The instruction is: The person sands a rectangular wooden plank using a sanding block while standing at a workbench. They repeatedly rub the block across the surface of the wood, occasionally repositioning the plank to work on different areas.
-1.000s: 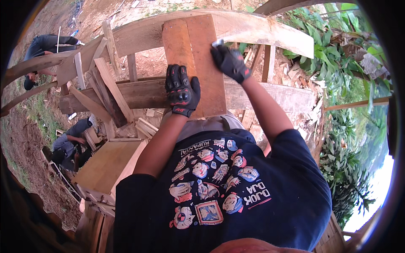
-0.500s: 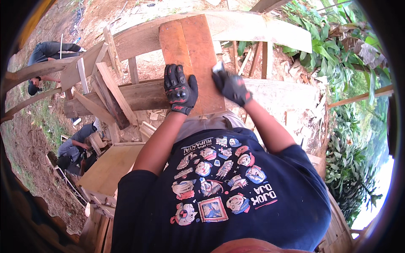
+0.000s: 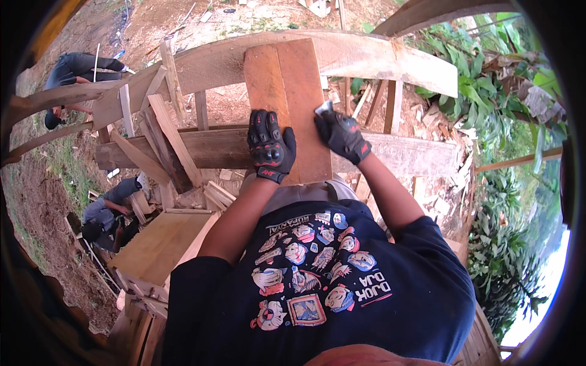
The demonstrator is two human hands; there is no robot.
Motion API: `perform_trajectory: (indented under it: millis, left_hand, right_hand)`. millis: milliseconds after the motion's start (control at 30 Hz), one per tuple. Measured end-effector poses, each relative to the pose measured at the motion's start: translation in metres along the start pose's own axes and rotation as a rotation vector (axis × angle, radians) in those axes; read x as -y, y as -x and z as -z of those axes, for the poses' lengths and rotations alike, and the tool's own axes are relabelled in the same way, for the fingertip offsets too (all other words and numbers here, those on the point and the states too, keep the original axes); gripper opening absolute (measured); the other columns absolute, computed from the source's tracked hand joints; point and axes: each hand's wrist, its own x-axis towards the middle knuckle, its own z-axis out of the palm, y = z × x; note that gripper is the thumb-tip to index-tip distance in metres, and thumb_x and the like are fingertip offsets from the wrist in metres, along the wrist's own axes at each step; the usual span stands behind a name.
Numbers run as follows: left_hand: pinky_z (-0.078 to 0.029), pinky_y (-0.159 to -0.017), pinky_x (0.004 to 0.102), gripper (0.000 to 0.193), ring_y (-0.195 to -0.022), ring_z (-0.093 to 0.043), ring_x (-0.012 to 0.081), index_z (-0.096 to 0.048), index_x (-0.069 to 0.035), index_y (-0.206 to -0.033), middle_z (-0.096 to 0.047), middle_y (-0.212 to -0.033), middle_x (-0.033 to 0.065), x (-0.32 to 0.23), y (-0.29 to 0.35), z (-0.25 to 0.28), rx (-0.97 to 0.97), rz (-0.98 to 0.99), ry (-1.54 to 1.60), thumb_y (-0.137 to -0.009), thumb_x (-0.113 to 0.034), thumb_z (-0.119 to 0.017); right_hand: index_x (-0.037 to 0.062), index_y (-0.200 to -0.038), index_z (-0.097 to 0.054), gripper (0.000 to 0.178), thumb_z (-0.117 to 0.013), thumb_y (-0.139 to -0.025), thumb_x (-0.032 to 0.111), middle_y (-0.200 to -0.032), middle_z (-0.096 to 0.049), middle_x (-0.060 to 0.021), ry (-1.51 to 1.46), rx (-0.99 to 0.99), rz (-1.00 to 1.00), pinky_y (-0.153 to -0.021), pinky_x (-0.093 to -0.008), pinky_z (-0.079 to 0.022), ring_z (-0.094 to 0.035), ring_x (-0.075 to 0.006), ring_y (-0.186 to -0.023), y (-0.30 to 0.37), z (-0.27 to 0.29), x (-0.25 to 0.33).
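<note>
A flat reddish-brown wooden board (image 3: 298, 79), with a seam along its length, lies across two rough timber beams in front of me. My left hand (image 3: 270, 146), in a black glove with red marks, rests on the board's left side, palm down, fingers stretched out and flat. At the board's right edge is my right hand (image 3: 343, 134), gloved the same way, with its fingers closed on a small pale flat piece (image 3: 323, 108). That piece sticks out past the fingertips and touches or nearly touches the board's edge; its kind I cannot make out.
A long pale beam (image 3: 390, 56) runs across the far side, and a darker beam (image 3: 201, 148) runs nearer me. Loose planks (image 3: 174, 137) lean at left beside a plywood surface (image 3: 160, 241). Two people (image 3: 85, 70) work at far left. Leafy plants (image 3: 506, 256) border the right.
The whole scene sits slightly lower in the picture. My right hand, blurred before, is sharper and slightly farther up along the board's right edge. My left hand keeps its place on the board.
</note>
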Motion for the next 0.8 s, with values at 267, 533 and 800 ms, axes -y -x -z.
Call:
perform_trajectory:
  millis: [267, 533, 800]
  left_hand:
    - [-0.043, -0.118, 0.0617, 0.059, -0.144, -0.049, 0.0505, -0.057, 0.002, -0.143, -0.054, -0.148, 0.0279, -0.003, -0.005, 0.004, -0.001, 0.011, 0.011, -0.094, -0.027, -0.074]
    - [-0.045, -0.116, 0.0627, 0.060, -0.143, -0.050, 0.0510, -0.057, 0.002, -0.143, -0.054, -0.148, 0.0277, -0.001, -0.006, 0.004, -0.007, 0.024, 0.045, -0.093, -0.026, -0.075]
    - [-0.045, -0.115, 0.0628, 0.060, -0.142, -0.051, 0.0515, -0.056, 0.003, -0.144, -0.054, -0.148, 0.0296, -0.003, -0.006, 0.005, 0.010, 0.012, 0.039, -0.094, -0.026, -0.074]
  right_hand:
    - [0.0042, -0.107, -0.069, 0.032, -0.054, -0.108, 0.032, -0.100, -0.075, -0.0266, 0.179, -0.070, 0.114, -0.085, -0.0577, -0.056, -0.073, -0.0502, -0.097, -0.210, 0.060, -0.014]
    - [0.0100, -0.122, -0.067, 0.035, -0.054, -0.112, 0.040, -0.093, -0.076, -0.0280, 0.092, 0.090, -0.116, -0.079, -0.0611, -0.057, -0.074, -0.0505, -0.090, -0.059, 0.028, 0.004]
    - [0.0042, -0.108, -0.071, 0.022, -0.062, -0.104, 0.024, -0.103, -0.070, -0.0245, -0.030, 0.407, 0.086, -0.080, -0.0562, -0.054, -0.069, -0.0450, -0.091, 0.130, -0.004, 0.012]
